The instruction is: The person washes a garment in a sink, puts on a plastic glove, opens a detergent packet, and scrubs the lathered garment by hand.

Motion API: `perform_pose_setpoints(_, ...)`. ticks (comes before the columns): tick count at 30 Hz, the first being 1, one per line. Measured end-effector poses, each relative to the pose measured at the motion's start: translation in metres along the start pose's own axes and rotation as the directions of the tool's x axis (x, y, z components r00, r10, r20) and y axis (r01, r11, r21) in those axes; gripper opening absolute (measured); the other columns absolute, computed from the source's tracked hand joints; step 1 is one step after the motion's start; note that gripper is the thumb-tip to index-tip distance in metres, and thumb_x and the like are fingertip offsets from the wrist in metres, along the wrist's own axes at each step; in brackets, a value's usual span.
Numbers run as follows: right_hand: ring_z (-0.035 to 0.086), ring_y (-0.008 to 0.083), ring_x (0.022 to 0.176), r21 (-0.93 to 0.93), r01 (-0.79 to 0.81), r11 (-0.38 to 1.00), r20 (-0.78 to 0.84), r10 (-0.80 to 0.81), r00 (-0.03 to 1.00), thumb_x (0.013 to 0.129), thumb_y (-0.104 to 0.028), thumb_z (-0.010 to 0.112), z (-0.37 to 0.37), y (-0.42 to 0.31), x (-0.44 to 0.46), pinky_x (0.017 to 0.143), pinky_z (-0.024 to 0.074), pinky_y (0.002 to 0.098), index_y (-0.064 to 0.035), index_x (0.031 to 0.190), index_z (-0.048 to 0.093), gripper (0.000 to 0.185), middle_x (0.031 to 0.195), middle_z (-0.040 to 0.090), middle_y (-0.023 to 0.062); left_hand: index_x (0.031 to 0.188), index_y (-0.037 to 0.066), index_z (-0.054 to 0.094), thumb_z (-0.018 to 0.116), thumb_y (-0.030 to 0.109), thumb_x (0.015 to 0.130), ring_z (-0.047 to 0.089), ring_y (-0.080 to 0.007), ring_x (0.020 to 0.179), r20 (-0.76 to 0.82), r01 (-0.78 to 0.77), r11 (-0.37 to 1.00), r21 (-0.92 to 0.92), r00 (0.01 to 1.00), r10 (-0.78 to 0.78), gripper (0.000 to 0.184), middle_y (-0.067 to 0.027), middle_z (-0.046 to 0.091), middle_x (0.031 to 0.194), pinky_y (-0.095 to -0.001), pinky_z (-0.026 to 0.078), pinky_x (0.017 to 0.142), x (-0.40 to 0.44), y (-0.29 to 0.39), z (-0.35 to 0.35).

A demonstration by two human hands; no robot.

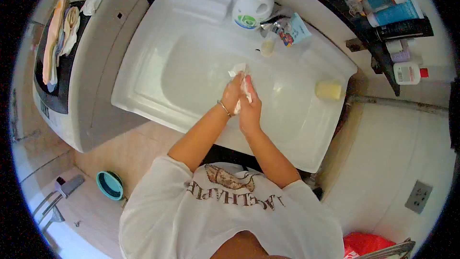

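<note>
Both hands are close together over the white sink basin, with a crumpled white cloth (237, 70) between them. My left hand (232, 93), with a bracelet at its wrist, presses the cloth from one side. My right hand (250, 108) closes on it from the other side. White cloth shows above the fingertips and between the palms; the rest is hidden by the hands. The sink (191, 62) lies under them, and the faucet (269, 31) is just beyond.
A white detergent bottle (254, 7) and a light-blue tube (294, 31) stand behind the faucet. A yellow soap bar (328, 90) lies on the right rim. Left is a washing machine (103, 33) with folded cloths (57, 43); toiletries line the right shelf (390, 64).
</note>
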State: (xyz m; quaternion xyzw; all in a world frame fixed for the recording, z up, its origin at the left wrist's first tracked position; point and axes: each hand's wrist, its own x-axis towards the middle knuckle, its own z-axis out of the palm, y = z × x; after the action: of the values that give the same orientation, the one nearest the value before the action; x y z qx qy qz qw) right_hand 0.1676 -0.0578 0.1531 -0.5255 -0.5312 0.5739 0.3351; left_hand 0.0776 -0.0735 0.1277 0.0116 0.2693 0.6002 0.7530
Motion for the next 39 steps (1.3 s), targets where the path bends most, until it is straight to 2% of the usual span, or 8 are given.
perform_pose_setpoints(15, 0.034, 0.0281, 0.125, 0.327, -0.31, 0.893, 0.094, 0.296, 0.951, 0.077, 0.0, 0.046, -0.007, -0.001, 0.042, 0.101, 0.0287, 0.0315, -0.0056, 0.135, 0.029, 0.06, 0.137, 0.033, 0.0163, 0.124, 0.009, 0.043, 0.037, 0.038, 0.092, 0.051, -0.0177, 0.102, -0.27, -0.177, 0.956, 0.236, 0.933, 0.239, 0.044, -0.0065, 0.054, 0.115, -0.0303, 0.041, 0.088, -0.021, -0.027, 0.049)
perform_pose_setpoints(18, 0.04, 0.0275, 0.12, -0.275, 0.207, 0.939, 0.003, -0.215, 0.977, 0.079, 0.0, 0.045, 0.01, 0.003, -0.008, 0.097, 0.0345, 0.0318, -0.0041, 0.133, 0.03, 0.057, 0.134, 0.036, 0.0184, 0.123, 0.009, 0.044, 0.041, 0.032, 0.091, 0.052, -0.0203, 0.104, -0.203, -0.143, 0.968, 0.206, 0.961, 0.185, 0.04, -0.0081, 0.05, 0.122, -0.0309, 0.041, 0.087, -0.002, -0.001, 0.016)
perform_pose_setpoints(22, 0.055, 0.0243, 0.097, -0.29, 0.077, 0.954, 0.046, -0.067, 0.997, 0.087, -0.012, 0.041, 0.003, -0.005, 0.018, 0.079, 0.0449, 0.0297, -0.0037, 0.132, 0.033, 0.046, 0.12, 0.051, 0.0137, 0.12, 0.008, 0.046, 0.043, 0.023, 0.088, 0.055, -0.0224, 0.099, -0.07, -0.161, 0.459, 0.873, 0.892, 0.447, 0.035, -0.0121, 0.051, 0.12, -0.032, 0.043, 0.085, -0.018, -0.018, 0.025)
perform_pose_setpoints(25, 0.049, 0.0261, 0.11, 0.294, -0.319, 0.901, 0.092, 0.305, 0.948, 0.077, 0.001, 0.044, -0.004, -0.011, 0.038, 0.091, 0.04, 0.0305, -0.0025, 0.13, 0.035, 0.053, 0.122, 0.049, 0.0161, 0.117, 0.006, 0.047, 0.041, 0.018, 0.089, 0.053, -0.0209, 0.102, -0.186, -0.324, 0.945, -0.049, 0.932, 0.31, 0.031, -0.0128, 0.051, 0.118, -0.0323, 0.04, 0.089, -0.005, -0.03, 0.019)
perform_pose_setpoints(28, 0.049, 0.0273, 0.11, -0.214, 0.194, 0.957, 0.045, -0.189, 0.981, 0.078, 0.001, 0.041, 0.011, 0.01, 0.004, 0.09, 0.0403, 0.0309, -0.0032, 0.129, 0.038, 0.052, 0.122, 0.049, 0.0158, 0.126, 0.002, 0.04, 0.032, 0.022, 0.092, 0.042, -0.0149, 0.114, 0.254, -0.387, 0.127, 0.913, 0.784, 0.566, 0.04, -0.0074, 0.039, 0.132, -0.0274, 0.036, 0.092, 0.004, -0.012, -0.01)
perform_pose_setpoints(29, 0.049, 0.0278, 0.11, -0.407, 0.42, 0.811, 0.094, -0.42, 0.903, 0.078, 0.001, 0.041, 0.011, 0.012, -0.001, 0.09, 0.0407, 0.0305, -0.0034, 0.128, 0.039, 0.05, 0.122, 0.049, 0.0154, 0.127, 0.003, 0.038, 0.033, 0.024, 0.092, 0.042, -0.0151, 0.114, -0.018, -0.239, 0.552, 0.799, 0.908, 0.419, 0.042, -0.0072, 0.039, 0.132, -0.0279, 0.036, 0.093, -0.003, -0.003, 0.006)
perform_pose_setpoints(33, 0.038, 0.0329, 0.121, 0.312, -0.495, 0.811, 0.26, 0.428, 0.865, 0.077, 0.002, 0.04, -0.009, -0.034, 0.049, 0.098, 0.0326, 0.0346, -0.0025, 0.129, 0.036, 0.053, 0.129, 0.042, 0.0199, 0.121, 0.007, 0.046, 0.037, 0.026, 0.092, 0.049, -0.02, 0.106, -0.268, -0.262, 0.962, 0.074, 0.924, 0.272, 0.035, -0.0091, 0.051, 0.118, -0.031, 0.038, 0.092, -0.006, -0.031, 0.031)
perform_pose_setpoints(39, 0.058, 0.0188, 0.073, -0.372, 0.263, 0.89, 0.216, -0.193, 0.957, 0.078, 0.0, 0.041, 0.011, 0.0, 0.009, 0.066, 0.0492, 0.0297, -0.0028, 0.107, 0.05, 0.031, 0.087, 0.058, 0.0087, 0.11, 0.007, 0.052, 0.044, 0.025, 0.087, 0.057, -0.0203, 0.091, -0.286, -0.281, 0.954, 0.102, 0.911, 0.298, 0.031, -0.0075, 0.058, 0.101, -0.031, 0.046, 0.076, 0.009, -0.029, 0.012)
